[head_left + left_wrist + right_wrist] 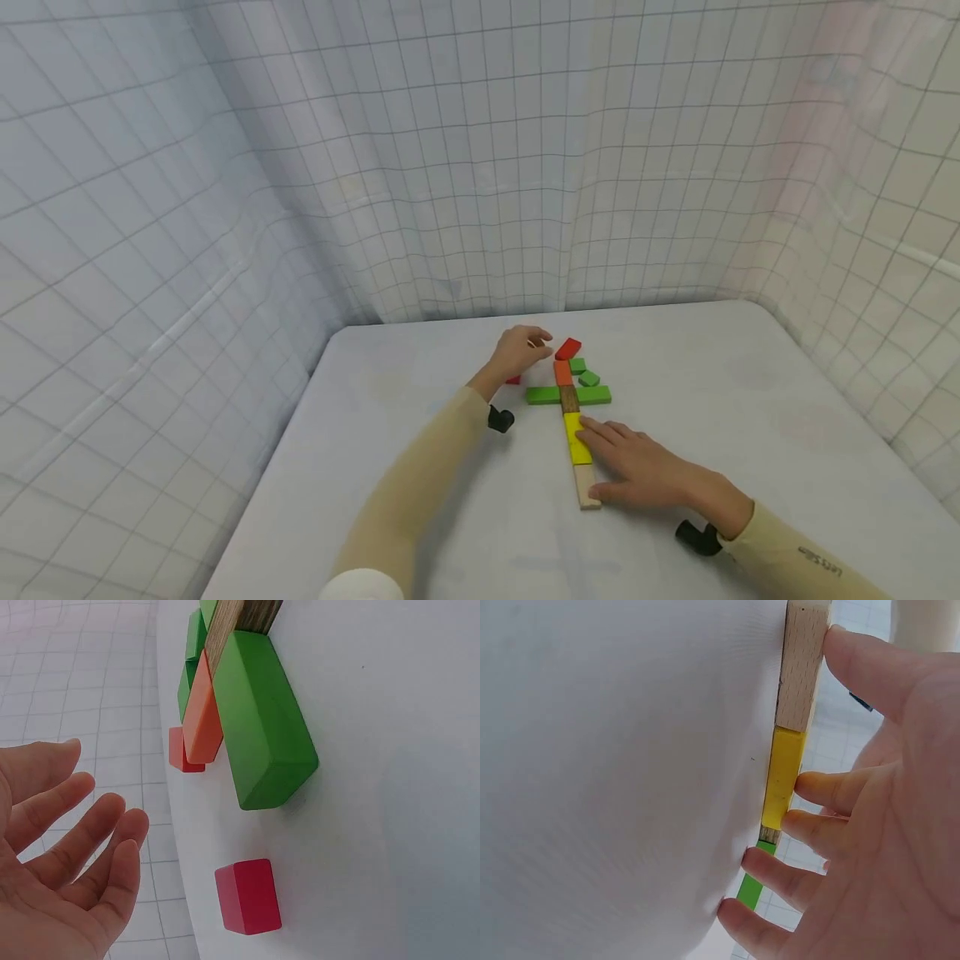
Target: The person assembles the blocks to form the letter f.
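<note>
Flat wooden blocks form a line on the table: a plain wood block (587, 492), yellow (574, 429), dark brown (570, 400) and orange (562, 372). Green blocks (543, 396) stick out on both sides of the brown one. My right hand (637, 467) lies along the line's right side, its spread fingertips and thumb at the edges of the yellow and plain blocks. Over the far end, my left hand (517, 352) hovers with loosely bent fingers and holds nothing. Near it are a tilted red block (568, 348) and a crimson block (250, 897), mostly hidden by that hand in the head view.
Two small green blocks (589, 378) lie right of the orange one. White table (420, 375) surface surrounds the blocks. Grid-patterned white curtains (480, 167) hang behind the table and at both sides. Black camera mounts (501, 418) sit at both wrists.
</note>
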### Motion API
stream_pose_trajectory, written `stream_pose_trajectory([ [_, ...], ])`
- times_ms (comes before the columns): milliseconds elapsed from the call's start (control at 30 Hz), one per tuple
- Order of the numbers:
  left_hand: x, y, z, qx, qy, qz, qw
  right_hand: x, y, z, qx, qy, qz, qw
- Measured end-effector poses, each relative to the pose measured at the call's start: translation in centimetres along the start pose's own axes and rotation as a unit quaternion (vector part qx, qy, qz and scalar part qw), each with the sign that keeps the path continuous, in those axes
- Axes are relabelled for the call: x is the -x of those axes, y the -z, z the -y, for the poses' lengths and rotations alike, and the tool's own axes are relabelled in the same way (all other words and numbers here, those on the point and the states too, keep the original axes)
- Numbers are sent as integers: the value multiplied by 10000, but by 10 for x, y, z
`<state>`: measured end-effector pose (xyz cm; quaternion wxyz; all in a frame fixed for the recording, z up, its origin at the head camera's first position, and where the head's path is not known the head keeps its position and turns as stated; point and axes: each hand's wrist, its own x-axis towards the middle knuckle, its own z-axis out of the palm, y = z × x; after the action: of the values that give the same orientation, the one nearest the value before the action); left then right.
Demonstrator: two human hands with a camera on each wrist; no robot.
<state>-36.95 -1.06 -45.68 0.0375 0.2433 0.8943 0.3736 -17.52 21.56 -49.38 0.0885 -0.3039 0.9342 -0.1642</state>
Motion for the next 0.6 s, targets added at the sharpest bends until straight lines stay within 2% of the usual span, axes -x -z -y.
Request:
stream_pose_trajectory([
  [300,34,4,-10,-30,-47,101,9999,2,2,-1,-21,136,-92,9999],
  [600,75,-4,-25,-404,-383,395,9977,1,3,-1,45,139,-139,9998],
])
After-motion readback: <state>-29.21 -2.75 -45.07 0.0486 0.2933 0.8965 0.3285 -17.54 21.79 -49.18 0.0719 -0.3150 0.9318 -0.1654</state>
